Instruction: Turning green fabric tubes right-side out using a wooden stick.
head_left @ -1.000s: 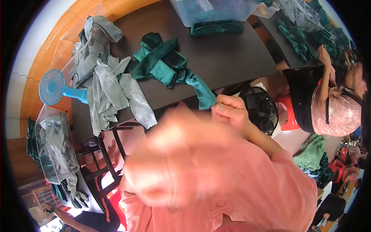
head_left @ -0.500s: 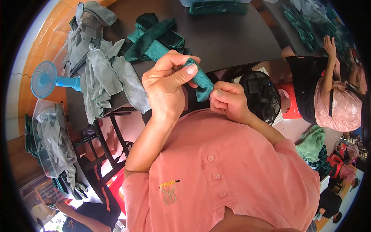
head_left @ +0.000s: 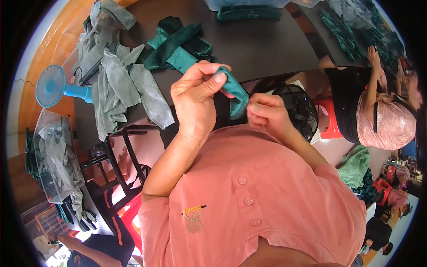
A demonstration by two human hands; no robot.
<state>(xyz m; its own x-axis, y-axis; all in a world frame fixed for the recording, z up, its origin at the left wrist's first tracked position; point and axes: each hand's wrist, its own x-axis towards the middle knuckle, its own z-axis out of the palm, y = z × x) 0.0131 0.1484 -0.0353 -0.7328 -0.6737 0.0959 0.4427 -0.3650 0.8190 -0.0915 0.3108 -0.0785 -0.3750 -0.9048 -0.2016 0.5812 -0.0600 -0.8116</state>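
Note:
A dark green velvety fabric strip [head_left: 237,97] hangs in front of my chest, its upper end pinched between the thumb and fingers of my left hand [head_left: 195,100]. My right hand [head_left: 269,112] is closed in a pinch just right of the strip's lower end. Whatever its fingers hold is too small to make out. Beyond my left hand, folded green velvet strips [head_left: 178,46] lie crossed on the dark table [head_left: 262,49].
Grey-green fabric pieces [head_left: 113,89] cover the table's left side, near a blue fan [head_left: 51,86]. A green fabric bundle [head_left: 249,13] lies at the far edge. A black mesh-like object [head_left: 296,109] is right of my hand. Another person [head_left: 387,115] works at the right.
My right hand has moved slightly right and away from the strip's lower end. The strip now bends more in my left hand, which keeps its pinch.

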